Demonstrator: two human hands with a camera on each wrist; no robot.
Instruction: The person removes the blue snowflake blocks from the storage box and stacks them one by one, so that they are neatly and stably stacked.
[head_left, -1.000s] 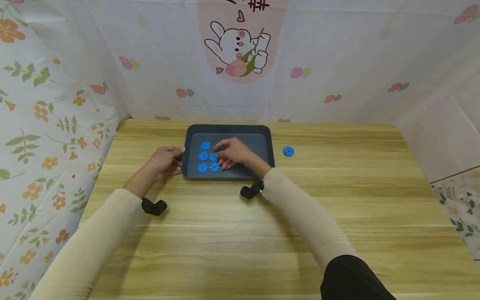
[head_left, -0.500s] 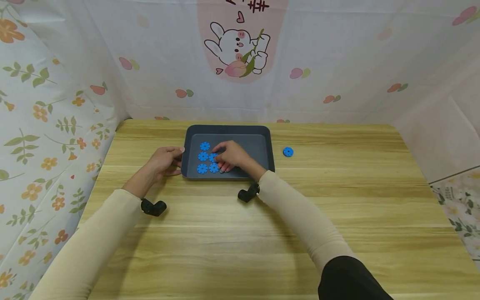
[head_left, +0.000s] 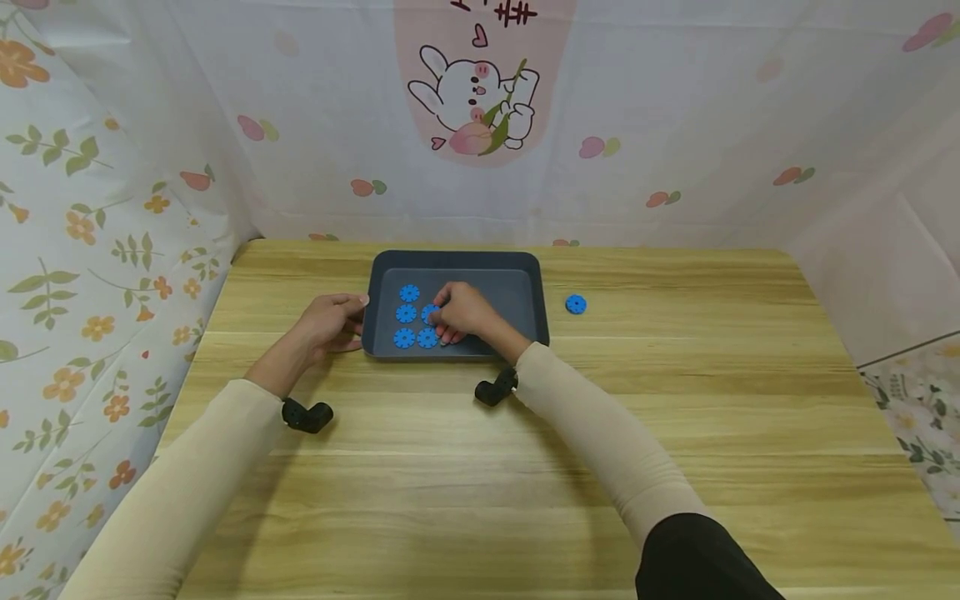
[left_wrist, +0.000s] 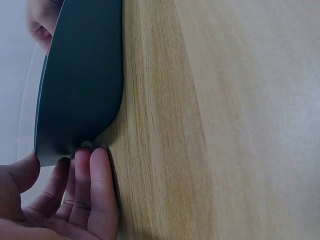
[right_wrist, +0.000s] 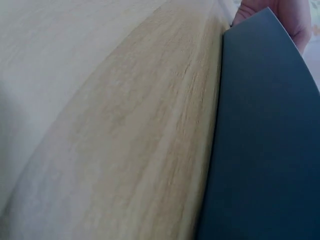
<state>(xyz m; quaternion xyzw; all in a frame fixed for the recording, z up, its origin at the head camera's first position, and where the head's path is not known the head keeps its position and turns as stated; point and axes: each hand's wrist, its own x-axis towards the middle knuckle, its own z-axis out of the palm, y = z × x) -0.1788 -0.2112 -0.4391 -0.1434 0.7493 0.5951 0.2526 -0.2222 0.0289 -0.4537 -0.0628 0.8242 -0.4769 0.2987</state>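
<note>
A: Where do we locate the blue disc point(head_left: 430, 314) at which the work is directed?

B: We find it inside the dark tray point(head_left: 457, 258), right of the left-hand column, its right edge partly covered by fingers. Four other discs point(head_left: 404, 337) lie in the tray; an outlying disc point(head_left: 576, 304) rests on the surface point(head_left: 465, 467), apart from the tray's right side.

A: How do we expect it to handle?

B: We judge it light, thin and stiff, probably plastic; its notched rim should resist slipping. We would take it by opposite edges, since a flat face offers little purchase.

A: And each grip?

B: We see the right grip point(head_left: 463, 312) nearly closed, thumb and forefinger apparently pinching the disc's edge; the right wrist view does not show this contact. The left grip point(head_left: 330, 323) grasps the tray's left end, thumb at the rim, fingers against the outer wall below, parted only by that wall's height.
</note>
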